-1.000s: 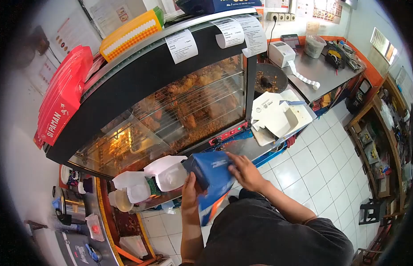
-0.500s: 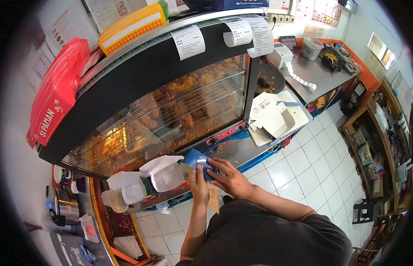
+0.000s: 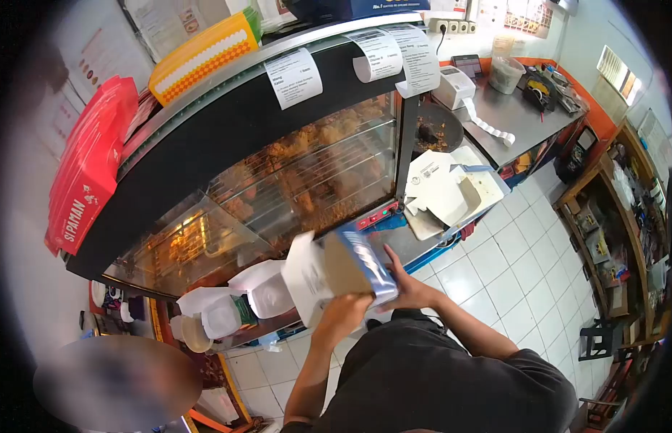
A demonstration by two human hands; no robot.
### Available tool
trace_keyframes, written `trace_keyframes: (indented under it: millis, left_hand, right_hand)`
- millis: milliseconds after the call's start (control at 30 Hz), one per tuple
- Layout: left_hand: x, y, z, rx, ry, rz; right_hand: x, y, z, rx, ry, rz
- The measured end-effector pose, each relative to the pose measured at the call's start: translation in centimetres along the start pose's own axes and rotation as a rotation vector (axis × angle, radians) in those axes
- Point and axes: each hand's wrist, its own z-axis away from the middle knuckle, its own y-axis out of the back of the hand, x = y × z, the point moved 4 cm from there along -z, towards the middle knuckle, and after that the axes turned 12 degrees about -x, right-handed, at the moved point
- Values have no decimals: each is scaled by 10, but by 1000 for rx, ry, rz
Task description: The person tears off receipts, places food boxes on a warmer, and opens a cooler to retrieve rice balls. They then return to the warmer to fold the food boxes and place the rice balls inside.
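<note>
Between my two hands is a blue and white cardboard food box [image 3: 371, 264], opened out so that its hollow inside shows. My left hand [image 3: 343, 317] is closed on its lower edge. At its right side my right hand [image 3: 408, 289] grips the blue printed panel. A white flap of the box, smeared by motion, spreads out to the left. Just left of it stand a white open foam container [image 3: 269, 297] and another white container [image 3: 220, 317], on the counter below the glass display case.
Fried food fills the lit display case [image 3: 300, 166], with paper slips [image 3: 294, 78] hanging from its top. Red folded boxes [image 3: 87, 173] lean at its left end. A white tray [image 3: 426, 225] sits to the right. A blurred person [image 3: 119, 382] is at the lower left.
The flat folded blue box has been opened into a hollow shape with a white flap out to the left. My right hand has moved slightly right. A blurred person has appeared at lower left.
</note>
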Motion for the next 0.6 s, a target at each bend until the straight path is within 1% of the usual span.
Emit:
trace_keyframes:
  millis: [33, 100, 133, 167, 200, 233, 267, 300, 333, 367, 400, 433, 467, 500, 533, 567, 600]
  left_hand:
    - [-2, -5, 4, 0, 3, -6]
    - [-6, -24, 6, -79, -167, -81]
    - [-13, -35, 7, -140, -133, -129]
    - [-21, -41, 4, -145, -126, -135]
    - [-32, -47, -1, -157, -74, -225]
    - [-44, -52, -5, -170, -21, -314]
    - [-54, -53, -9, -100, -14, -376]
    - [-59, -55, -14, -102, -5, -384]
    - [-62, -51, -16, 66, -4, -478]
    - [-63, -47, -16, 232, -3, -571]
    - [-60, -52, -19, 238, -43, -536]
    - [-66, -67, -23, 234, -26, -532]
    - [-80, -89, -29, 177, 31, -447]
    - [-90, -106, -33, 122, 89, -363]
    - [-94, -114, -34, 77, 178, -359]
    - [-97, -117, -34, 80, 189, -361]
    - [-103, -119, -32, 143, 232, -334]
  right_hand:
    - [31, 9, 10, -11, -52, -71]
    - [74, 26, 27, 216, -196, -611]
    - [79, 36, 31, 335, -295, -663]
    - [81, 43, 35, 454, -396, -715]
    - [88, 48, 35, 584, -456, -651]
    - [100, 51, 33, 577, -452, -660]
    - [117, 52, 27, 487, -419, -778]
    - [137, 53, 17, 392, -384, -892]
    - [167, 53, 5, 424, -366, -880]
    - [185, 52, -10, 410, -365, -888]
    - [199, 47, -23, 352, -365, -857]
    - [207, 44, -29, 293, -370, -821]
    - [208, 49, -34, 162, -416, -629]
    - [202, 57, -32, 146, -422, -626]
    - [182, 69, -27, 171, -419, -540]
    - [161, 85, -22, 199, -410, -454]
    - [141, 111, -8, 258, -330, -509]
